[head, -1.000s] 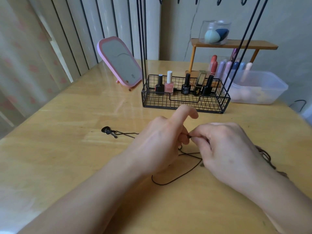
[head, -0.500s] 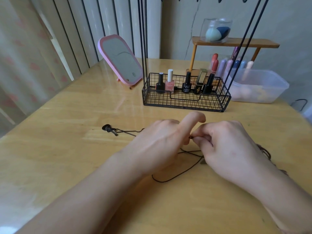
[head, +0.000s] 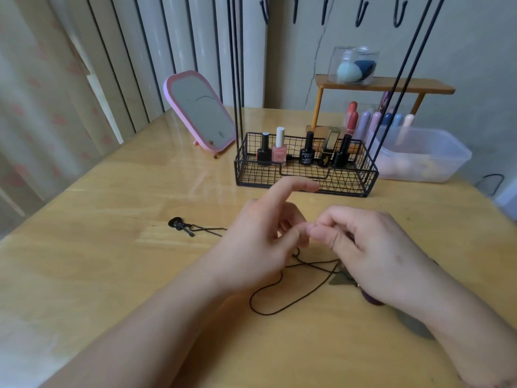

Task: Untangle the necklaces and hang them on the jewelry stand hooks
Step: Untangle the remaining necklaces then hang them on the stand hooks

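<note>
Left hand (head: 260, 242) and right hand (head: 361, 247) meet fingertip to fingertip above the table (head: 98, 275), pinched; can't tell what they pinch. Black cord (head: 268, 310) loops just below them; guitar pendant (head: 180, 224) lies left.

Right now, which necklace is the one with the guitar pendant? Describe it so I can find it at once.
Start at the black wire basket at the stand's base, then come forward and left across the wooden table. The guitar pendant lies flat there, left of the left hand, its chain running toward that hand. Unlike the looped black cord between the wrists, it carries a small black guitar charm.
</note>
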`<state>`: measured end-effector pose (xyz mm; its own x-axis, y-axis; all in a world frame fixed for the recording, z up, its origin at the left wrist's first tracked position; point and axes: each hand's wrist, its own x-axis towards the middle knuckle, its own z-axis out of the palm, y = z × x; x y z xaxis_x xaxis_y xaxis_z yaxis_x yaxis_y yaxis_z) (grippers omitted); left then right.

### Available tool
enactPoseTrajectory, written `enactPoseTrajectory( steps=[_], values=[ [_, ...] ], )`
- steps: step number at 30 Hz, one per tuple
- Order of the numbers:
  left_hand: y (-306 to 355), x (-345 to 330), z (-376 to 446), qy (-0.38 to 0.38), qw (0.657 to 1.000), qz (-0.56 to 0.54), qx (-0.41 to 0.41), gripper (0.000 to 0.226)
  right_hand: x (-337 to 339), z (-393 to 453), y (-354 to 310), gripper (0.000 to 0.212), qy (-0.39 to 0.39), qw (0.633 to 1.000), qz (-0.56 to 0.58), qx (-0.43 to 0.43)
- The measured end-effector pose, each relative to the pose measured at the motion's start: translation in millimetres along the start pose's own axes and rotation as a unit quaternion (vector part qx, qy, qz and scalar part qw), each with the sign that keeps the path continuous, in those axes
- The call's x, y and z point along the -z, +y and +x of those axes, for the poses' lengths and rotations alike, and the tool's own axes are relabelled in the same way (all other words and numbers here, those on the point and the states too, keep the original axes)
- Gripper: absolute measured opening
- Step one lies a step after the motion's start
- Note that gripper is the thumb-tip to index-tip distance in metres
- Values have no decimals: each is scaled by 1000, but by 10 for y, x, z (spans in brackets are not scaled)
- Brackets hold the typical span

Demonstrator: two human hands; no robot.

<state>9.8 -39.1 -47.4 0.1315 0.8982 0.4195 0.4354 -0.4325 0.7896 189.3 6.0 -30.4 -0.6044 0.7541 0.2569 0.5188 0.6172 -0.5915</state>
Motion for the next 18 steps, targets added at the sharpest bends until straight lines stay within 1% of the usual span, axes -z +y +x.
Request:
enactPoseTrajectory(
  steps=[2, 3, 4, 6, 9, 11, 14, 16, 18],
  values=[
    [-17, -18, 14, -5, 998, -56, 26, 33, 19, 26, -15, 32, -22, 993, 109, -47],
    [-22, -30, 20, -16, 996, -76, 36, 31, 37, 43, -48, 34, -24, 979, 188, -72],
    [-25, -43, 23, -30, 995, -88, 38, 30, 71, 75, -96, 36, -19, 962, 257, -89],
    [-32, -69, 27, -46, 994, -90, 29, 27, 185, 175, -204, 36, -15, 928, 355, -109],
    [-101, -67, 30, -32, 998, -42, 41, 10, 396, 397, -267, 31, -20, 867, 474, -153],
    [-170, -29, 35, -24, 998, -8, 56, 8, 535, 570, -193, 29, 5, 825, 535, -185],
    [-273, 91, 54, 7, 996, 24, 88, 13, 720, 755, 12, 32, 77, 745, 627, -215],
    [-357, 166, 63, 39, 991, 71, 102, 13, 813, 793, 158, 37, 127, 695, 672, -220],
    [-431, 230, 69, 59, 986, 117, 103, 13, 895, 790, 260, 39, 166, 670, 692, -213]
  ],
)
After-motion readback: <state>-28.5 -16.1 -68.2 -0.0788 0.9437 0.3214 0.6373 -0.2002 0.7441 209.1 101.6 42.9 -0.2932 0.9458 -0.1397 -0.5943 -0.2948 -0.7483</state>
